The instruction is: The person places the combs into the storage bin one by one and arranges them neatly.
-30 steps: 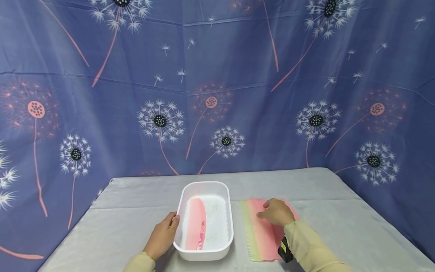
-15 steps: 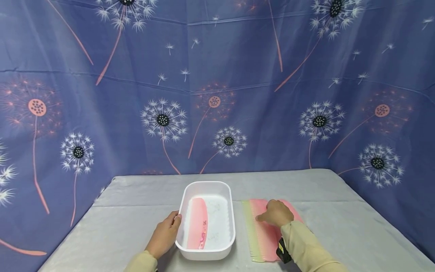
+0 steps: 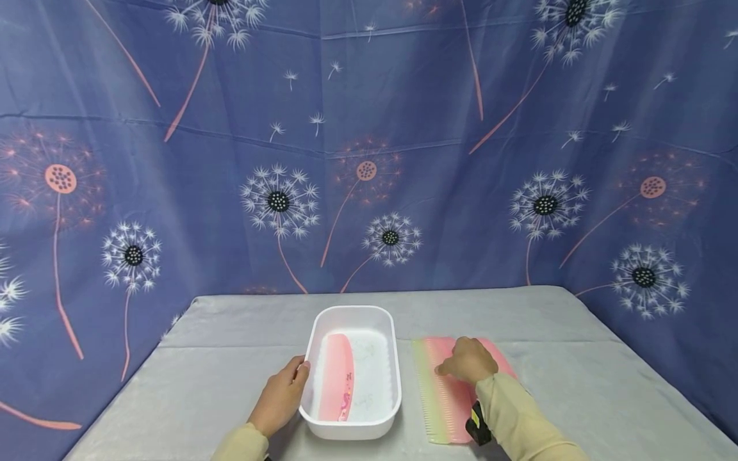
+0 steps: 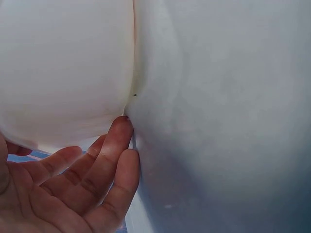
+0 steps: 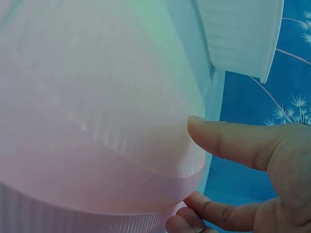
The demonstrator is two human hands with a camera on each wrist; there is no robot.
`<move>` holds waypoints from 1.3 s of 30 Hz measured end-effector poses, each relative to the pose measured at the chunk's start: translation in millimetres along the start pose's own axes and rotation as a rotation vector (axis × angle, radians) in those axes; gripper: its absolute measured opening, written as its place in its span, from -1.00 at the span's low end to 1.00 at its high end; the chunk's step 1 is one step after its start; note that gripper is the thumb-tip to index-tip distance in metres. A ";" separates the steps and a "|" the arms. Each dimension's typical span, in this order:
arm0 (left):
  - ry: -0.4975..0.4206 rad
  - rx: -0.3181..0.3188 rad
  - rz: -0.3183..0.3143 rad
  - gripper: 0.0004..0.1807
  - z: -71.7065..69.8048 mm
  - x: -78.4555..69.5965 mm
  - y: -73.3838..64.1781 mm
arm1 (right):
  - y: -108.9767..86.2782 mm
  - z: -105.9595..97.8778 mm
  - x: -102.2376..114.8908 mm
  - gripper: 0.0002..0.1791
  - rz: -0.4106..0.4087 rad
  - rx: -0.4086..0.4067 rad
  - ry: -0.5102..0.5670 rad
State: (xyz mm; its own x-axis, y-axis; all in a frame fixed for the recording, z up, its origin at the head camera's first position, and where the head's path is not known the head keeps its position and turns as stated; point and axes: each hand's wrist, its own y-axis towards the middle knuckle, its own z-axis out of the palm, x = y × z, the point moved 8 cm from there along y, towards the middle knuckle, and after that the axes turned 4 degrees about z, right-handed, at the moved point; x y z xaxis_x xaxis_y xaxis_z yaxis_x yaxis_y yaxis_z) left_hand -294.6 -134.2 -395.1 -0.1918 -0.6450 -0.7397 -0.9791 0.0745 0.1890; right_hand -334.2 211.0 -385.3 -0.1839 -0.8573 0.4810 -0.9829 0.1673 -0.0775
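Observation:
My left hand (image 3: 279,394) holds the left side of a white plastic tray (image 3: 349,431), thumb at the rim. In the left wrist view, fingertips (image 4: 121,128) touch the outside of the tray near its base. One pink comb (image 3: 336,378) with a printed design lies lengthwise inside the tray, toward its left. My right hand (image 3: 469,362) pinches a pink comb (image 3: 452,410) in an overlapping group on the table. Its thumb (image 5: 214,136) is on the toothed side and fingers are at the opposite edge in the right wrist view. A yellow-green toothed strip (image 3: 434,397) borders the group's left side.
A grey cloth covers the table (image 3: 576,384). Behind it hangs a blue curtain (image 3: 438,192) with dandelion prints. The tray stands to the left of the combs, a narrow strip of cloth between them. A black band (image 3: 477,426) is around the right wrist.
The head view has shifted slightly. My right hand has moved a little left over the combs, while my left hand stays on the tray.

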 end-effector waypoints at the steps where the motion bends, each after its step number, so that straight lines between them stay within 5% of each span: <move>1: -0.001 0.003 -0.007 -0.53 0.5 0.1 0.1 | -0.3 0.1 -0.2 -0.48 0.003 0.008 0.004; 21: -0.001 0.015 0.004 -0.53 1.2 -2.2 1.3 | -7.8 -5.9 3.9 -0.64 -0.036 0.003 0.091; 26: 0.003 0.015 -0.002 -0.53 0.6 -1.3 1.8 | -6.9 -8.3 2.3 -0.48 -0.076 -0.033 0.138; 39: 0.007 0.011 0.005 -0.54 -0.9 0.0 2.4 | -7.3 -14.1 5.7 -0.44 -0.086 -0.023 0.213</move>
State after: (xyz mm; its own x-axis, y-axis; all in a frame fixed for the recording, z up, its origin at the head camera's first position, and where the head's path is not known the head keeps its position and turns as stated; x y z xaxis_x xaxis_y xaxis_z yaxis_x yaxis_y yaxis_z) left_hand -296.9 -134.7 -394.1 -0.1965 -0.6496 -0.7344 -0.9788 0.0859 0.1859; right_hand -327.9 211.8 -369.7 -0.0902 -0.7469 0.6588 -0.9937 0.1113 -0.0099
